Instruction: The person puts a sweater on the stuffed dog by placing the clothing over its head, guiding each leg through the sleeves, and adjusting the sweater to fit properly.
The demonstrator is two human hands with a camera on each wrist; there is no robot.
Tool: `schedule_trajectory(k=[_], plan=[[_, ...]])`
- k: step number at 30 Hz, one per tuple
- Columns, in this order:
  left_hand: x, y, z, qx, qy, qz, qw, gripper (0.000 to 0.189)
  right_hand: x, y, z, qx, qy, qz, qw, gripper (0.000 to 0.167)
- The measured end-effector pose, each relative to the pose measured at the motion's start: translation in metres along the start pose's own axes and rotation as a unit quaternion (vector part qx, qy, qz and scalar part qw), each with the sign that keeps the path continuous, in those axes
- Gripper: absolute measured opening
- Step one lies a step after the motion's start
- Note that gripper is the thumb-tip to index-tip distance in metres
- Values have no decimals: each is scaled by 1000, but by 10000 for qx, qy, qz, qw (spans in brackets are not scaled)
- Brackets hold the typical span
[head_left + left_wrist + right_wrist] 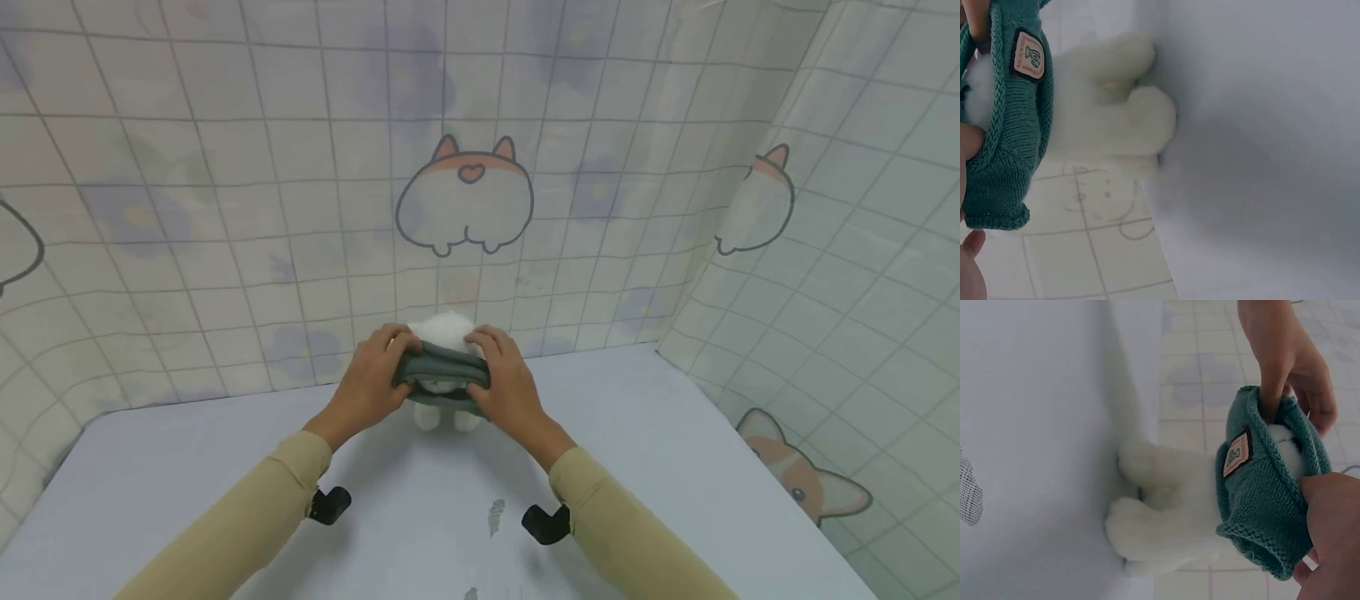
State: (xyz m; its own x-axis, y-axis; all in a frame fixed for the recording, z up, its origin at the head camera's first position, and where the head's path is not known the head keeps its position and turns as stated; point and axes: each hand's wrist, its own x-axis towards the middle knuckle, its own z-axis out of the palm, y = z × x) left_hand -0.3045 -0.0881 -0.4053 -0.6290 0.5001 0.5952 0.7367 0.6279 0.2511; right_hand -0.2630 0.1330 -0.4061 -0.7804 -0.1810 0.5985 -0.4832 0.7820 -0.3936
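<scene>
A white plush toy (446, 327) stands upright on its stubby legs at the back of the table, with a green knitted sweater (442, 367) bunched around its head. My left hand (371, 375) grips one side of the sweater's neck opening, the thumb inside the rim. On the opposite side, my right hand (512, 387) pinches the same rim. In the right wrist view, a bit of the toy's white face (1288, 450) shows through the opening, and a pink patch (1236, 453) sits on the knit. The rest of the toy's head is hidden in the wrist views.
The white table (637, 450) ends against a curtain (300, 183) with a grid and corgi print, which also runs along the right side. Black wrist mounts (547, 525) hang under both sleeves. Small grey marks (496, 517) lie on the tabletop near the front.
</scene>
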Motion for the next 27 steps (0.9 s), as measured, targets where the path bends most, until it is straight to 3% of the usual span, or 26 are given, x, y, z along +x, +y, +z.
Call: schedule_trajectory(k=[4,8,13,18,27], plan=[[2,-6,0,155,137,99,9997,77,4,-1,0,142,-241,-58,9996,82],[4,-9,0,126,-84,174,9997,87,8,-4,0,118,-508,-68,9986,87],[3,-8,0,-132,-369,85,9992,77,12,-4,-1,26,-546,-115,9984,73],[6,-8,2,-539,-359,-89,9979,62,17,-1,-2,139,-390,-133,9991,57],[11,-1,8,-1124,-305,-581,9915,39,21,2,-1,436,-462,383,9972,25]])
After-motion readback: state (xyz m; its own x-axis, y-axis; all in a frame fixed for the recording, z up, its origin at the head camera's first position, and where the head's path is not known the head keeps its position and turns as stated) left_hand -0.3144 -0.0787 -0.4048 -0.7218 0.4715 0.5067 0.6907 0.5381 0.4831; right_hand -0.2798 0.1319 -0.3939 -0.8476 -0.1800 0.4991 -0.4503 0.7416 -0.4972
